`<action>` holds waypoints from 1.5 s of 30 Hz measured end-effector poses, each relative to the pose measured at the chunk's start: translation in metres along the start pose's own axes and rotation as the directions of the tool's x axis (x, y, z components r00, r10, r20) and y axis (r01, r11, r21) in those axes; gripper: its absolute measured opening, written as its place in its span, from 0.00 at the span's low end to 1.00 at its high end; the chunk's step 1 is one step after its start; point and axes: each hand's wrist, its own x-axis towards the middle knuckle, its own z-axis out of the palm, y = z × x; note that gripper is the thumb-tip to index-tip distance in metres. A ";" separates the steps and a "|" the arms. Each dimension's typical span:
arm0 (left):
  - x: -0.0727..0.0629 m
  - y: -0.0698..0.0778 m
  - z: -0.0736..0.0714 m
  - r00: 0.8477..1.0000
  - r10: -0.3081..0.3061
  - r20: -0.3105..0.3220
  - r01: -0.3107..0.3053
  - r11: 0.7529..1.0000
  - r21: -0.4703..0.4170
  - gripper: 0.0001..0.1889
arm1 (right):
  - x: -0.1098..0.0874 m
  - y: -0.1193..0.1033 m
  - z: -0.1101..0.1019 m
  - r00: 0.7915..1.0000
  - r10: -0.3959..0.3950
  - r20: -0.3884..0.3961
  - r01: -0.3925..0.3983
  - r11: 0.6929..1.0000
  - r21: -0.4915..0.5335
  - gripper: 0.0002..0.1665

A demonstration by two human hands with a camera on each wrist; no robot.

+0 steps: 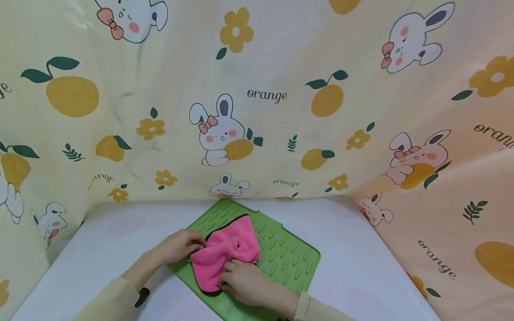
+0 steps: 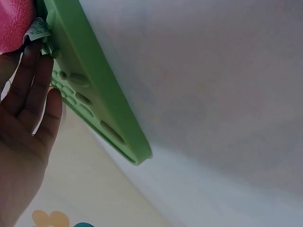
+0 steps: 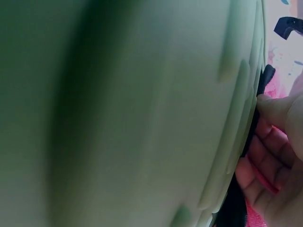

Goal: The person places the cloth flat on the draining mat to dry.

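While apparently pinching the pink cloth (image 1: 230, 252) by its left edge with the left hand (image 1: 181, 245) and by black trim (image 3: 233, 208) with the right hand (image 1: 246, 281), probably running partway: already having it on the green mat (image 1: 291, 258), not yet unbunching it. Finding open white surface (image 1: 353, 267) either side, meeting printed sheeting (image 1: 273, 120) behind.

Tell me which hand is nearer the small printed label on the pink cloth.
Left. The left hand is right beside the label, at the left edge of the pink cloth; the right hand is farther off, at the cloth's near side.
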 end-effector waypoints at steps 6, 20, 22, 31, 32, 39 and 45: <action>0.001 -0.001 0.000 1.000 0.000 -0.011 -0.001 0.999 -0.054 0.07 | 0.000 -0.001 -0.003 1.000 0.010 0.018 -0.010 1.000 -0.015 0.03; -0.003 -0.002 -0.009 0.996 -0.031 -0.081 0.025 0.997 -0.074 0.05 | -0.015 -0.001 -0.012 1.000 -0.004 -0.005 0.005 0.998 0.063 0.03; -0.004 -0.003 -0.011 0.995 -0.037 -0.093 0.030 0.997 -0.070 0.05 | -0.020 0.001 -0.013 1.000 0.001 -0.009 0.000 0.996 0.086 0.03; -0.012 -0.007 -0.023 0.986 -0.055 -0.157 0.046 0.997 -0.057 0.05 | -0.047 0.014 -0.027 0.998 0.055 -0.006 -0.053 0.987 0.151 0.04; -0.012 -0.007 -0.025 0.985 -0.052 -0.162 0.044 0.998 -0.053 0.05 | -0.050 0.016 -0.029 0.998 0.058 -0.009 -0.056 0.987 0.152 0.04; -0.016 -0.010 -0.033 0.981 -0.076 -0.177 0.071 0.997 -0.032 0.06 | -0.068 0.030 -0.039 0.996 0.087 -0.008 -0.084 0.971 0.224 0.04; -0.020 -0.019 -0.040 0.980 -0.093 -0.174 0.093 0.996 -0.009 0.06 | -0.089 0.050 -0.046 0.986 0.166 0.019 -0.165 0.949 0.270 0.05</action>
